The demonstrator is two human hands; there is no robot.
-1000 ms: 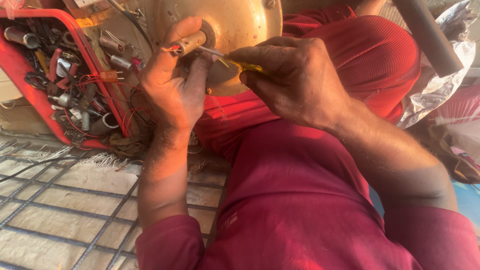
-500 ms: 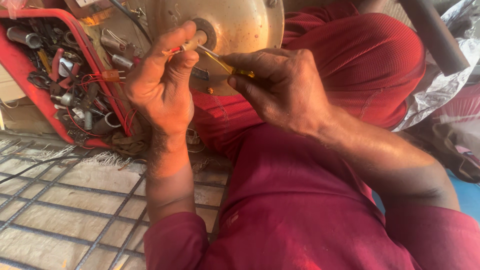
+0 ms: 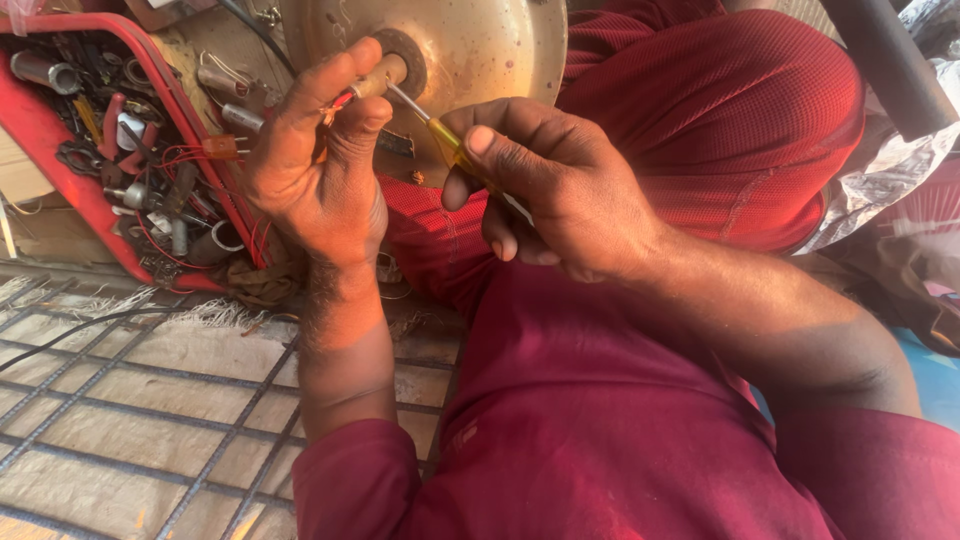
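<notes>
Metal grid floor (image 3: 130, 400), red toolbox (image 3: 60, 160) at left. I see left hand (image 3: 315, 165) pinching a small brown part (image 3: 368, 82) against the brass disc (image 3: 480, 50); right hand (image 3: 560, 185) grips a yellow screwdriver (image 3: 445, 140), tip at the part.

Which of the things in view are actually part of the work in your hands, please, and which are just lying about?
In use:
- left hand pinching a small brass-coloured cylinder
- right hand holding a yellow-handled screwdriver, tip at the cylinder
- round brass-coloured metal disc behind them

Lying about:
- red toolbox of pliers, wires and metal bits
- wire mesh on the floor
- crumpled foil-like sheet
</notes>
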